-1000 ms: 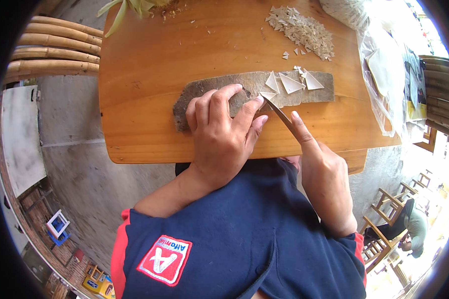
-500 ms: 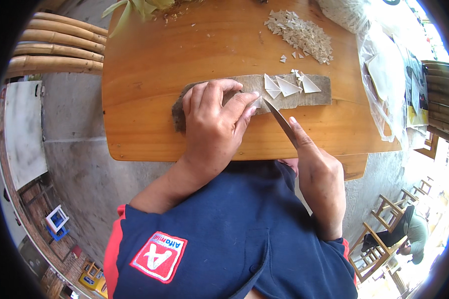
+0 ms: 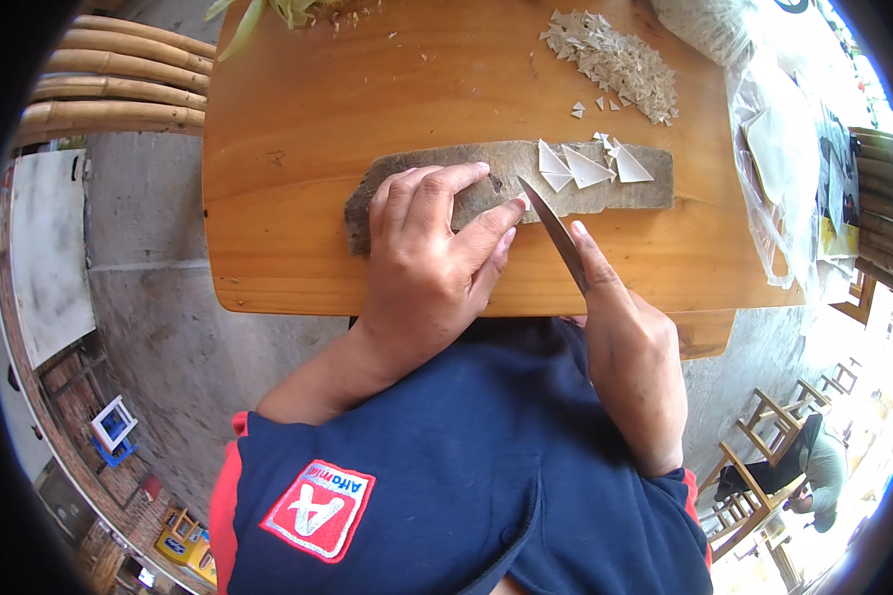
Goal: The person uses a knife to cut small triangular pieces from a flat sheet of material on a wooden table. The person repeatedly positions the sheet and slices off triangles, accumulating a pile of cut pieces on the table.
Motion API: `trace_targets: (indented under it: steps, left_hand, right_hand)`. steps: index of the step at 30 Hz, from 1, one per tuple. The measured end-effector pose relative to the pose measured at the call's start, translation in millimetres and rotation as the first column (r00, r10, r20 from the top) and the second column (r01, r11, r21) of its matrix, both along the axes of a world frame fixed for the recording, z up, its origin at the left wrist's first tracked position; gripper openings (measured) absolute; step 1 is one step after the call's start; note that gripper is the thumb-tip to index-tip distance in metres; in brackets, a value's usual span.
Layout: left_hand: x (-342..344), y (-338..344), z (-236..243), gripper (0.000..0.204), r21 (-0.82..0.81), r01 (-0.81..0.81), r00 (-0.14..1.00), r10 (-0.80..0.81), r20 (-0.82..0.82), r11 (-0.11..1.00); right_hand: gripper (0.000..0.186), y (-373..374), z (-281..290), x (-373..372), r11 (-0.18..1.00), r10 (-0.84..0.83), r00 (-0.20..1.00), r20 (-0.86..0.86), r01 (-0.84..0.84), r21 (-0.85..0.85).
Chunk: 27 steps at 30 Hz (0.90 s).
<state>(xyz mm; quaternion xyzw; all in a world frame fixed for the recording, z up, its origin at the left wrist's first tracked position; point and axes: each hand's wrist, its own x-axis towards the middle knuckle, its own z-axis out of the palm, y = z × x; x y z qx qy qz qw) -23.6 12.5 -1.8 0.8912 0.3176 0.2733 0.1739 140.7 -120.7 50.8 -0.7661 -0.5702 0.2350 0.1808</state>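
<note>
My left hand (image 3: 429, 233) lies palm down across the left part of a worn wooden board (image 3: 506, 157). Its index fingertip and thumb are close together, pressing a small white piece (image 3: 525, 202) against the board's near edge; most of that piece is hidden. In my right hand (image 3: 633, 342) is a knife (image 3: 560, 233), the forefinger laid along its spine. The blade slants up and left, its tip over the board just beside the left fingertips. Several thin white triangular pieces (image 3: 587, 169) sit on the board's right part.
Beyond the board, a heap of small white chips (image 3: 615, 64) rests on the wooden table (image 3: 367, 99). Clear plastic bags (image 3: 764, 188) line the right edge. Pale green husks (image 3: 268, 15) lie at the far left. Bamboo slats (image 3: 129, 79) stand left; a person (image 3: 819, 466) bends beside chairs at right.
The knife tip has shifted slightly up and left over the board. Less of the white piece shows under my left fingertips. The whole view has shifted a little.
</note>
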Motion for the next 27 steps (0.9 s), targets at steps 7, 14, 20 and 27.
trace_targets:
  steps: [7,14,20,27]
  left_hand:
    - [0,-1,-8,0.028,0.018,-0.002,0.999,0.001,0.047,1.000]
    - [0,-1,-8,0.029,0.024,0.008,1.000,-0.008,0.026,1.000]
    - [-1,-1,-5,0.027,0.026,0.006,1.000,-0.005,-0.020,1.000]
    - [-1,-2,-6,0.027,0.013,-0.010,1.000,0.010,-0.029,1.000]
  right_hand:
    - [0.079,0,-3,-5,1.000,0.008,1.000,0.012,-0.008,-0.009]
    - [0.087,-2,-6,-14,1.000,0.001,0.993,0.119,0.000,-0.011]
    - [0.091,0,-8,-19,1.000,0.007,0.981,0.193,-0.001,-0.027]
    - [0.091,-14,3,-16,0.995,0.013,0.984,0.175,0.006,-0.104]
